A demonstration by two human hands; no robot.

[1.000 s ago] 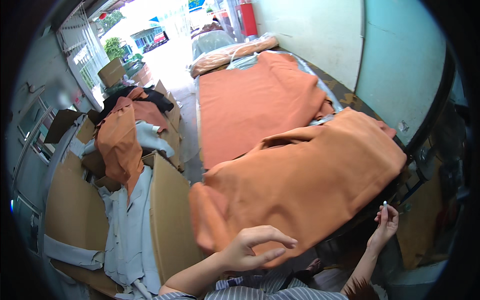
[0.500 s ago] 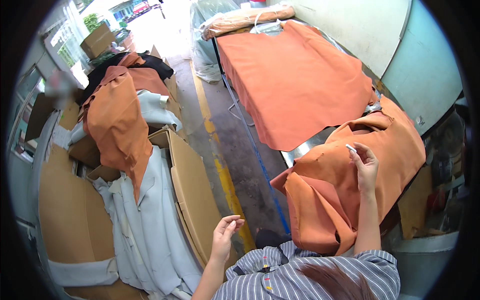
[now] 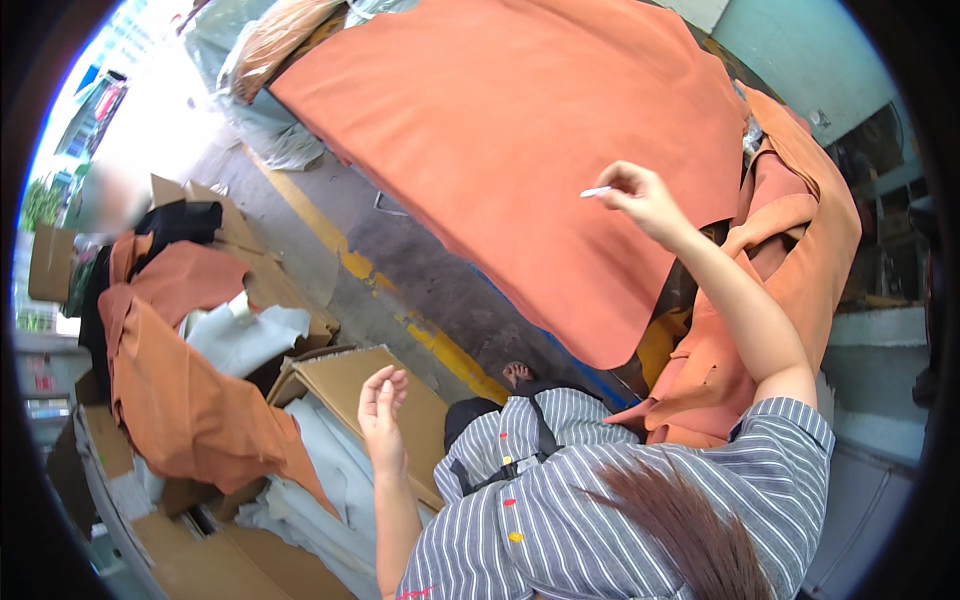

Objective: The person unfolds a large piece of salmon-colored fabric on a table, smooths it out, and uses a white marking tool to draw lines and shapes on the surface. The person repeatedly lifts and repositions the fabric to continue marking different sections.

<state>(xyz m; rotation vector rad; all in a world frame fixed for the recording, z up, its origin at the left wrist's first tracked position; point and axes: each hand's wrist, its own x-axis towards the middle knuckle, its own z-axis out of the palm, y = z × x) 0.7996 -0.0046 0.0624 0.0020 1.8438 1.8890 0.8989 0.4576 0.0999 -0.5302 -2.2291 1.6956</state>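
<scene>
My right hand (image 3: 640,203) pinches a short white stick (image 3: 596,192) that looks like chalk, held out over a broad orange leather hide (image 3: 510,140). The hide lies spread over a table, its smooth face up and its edge hanging on the near side. My left hand (image 3: 383,412) is raised in front of the cardboard box, fingers loosely bent with nothing visible in them. Beside my right arm, more orange leather (image 3: 800,240) hangs in folds at the table's right end.
At left, an orange hide (image 3: 180,390) drapes over cardboard boxes (image 3: 350,385) with pale grey-blue sheets (image 3: 310,480). A plastic-wrapped roll (image 3: 275,45) sits at the table's far end. The floor between carries a yellow line (image 3: 440,350). Cabinets stand at right.
My view has turned and moved nearer the table. My right hand, with the white stick, has gone from above the folded leather to over the spread hide. My left hand stays raised and empty.
</scene>
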